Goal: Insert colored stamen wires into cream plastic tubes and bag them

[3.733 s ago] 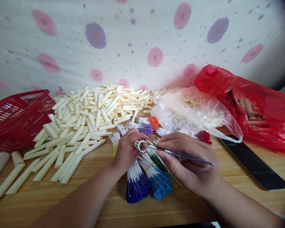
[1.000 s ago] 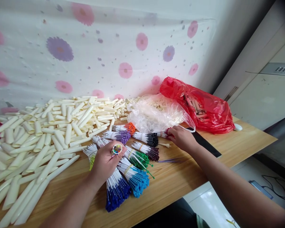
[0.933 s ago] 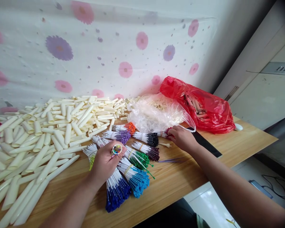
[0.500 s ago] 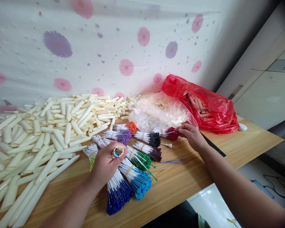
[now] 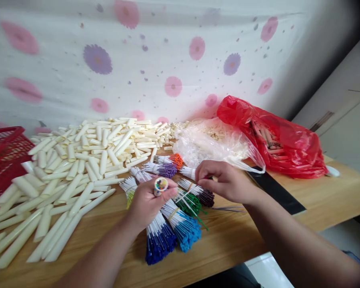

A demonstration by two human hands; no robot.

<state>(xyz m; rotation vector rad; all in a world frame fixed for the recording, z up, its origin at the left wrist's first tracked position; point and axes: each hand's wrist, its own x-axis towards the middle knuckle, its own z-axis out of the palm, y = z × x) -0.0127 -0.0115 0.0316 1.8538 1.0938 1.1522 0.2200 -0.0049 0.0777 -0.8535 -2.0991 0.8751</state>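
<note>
A short white cylindrical tube [image 5: 159, 193], with multicoloured bits in its mouth, is gripped between thumb and curled fingers of the left hand [image 5: 145, 203]. The right hand [image 5: 228, 182] has come from the dark-red-tipped bundle to just right of the tube; thumb and index finger seem to pinch a small dark-red tip [image 5: 209, 177], now near the tube. Below the tube lies a bundle of white sticks with dark-blue heads [image 5: 160, 242]; left of it, a heap of cream plastic tubes [image 5: 87, 160].
</note>
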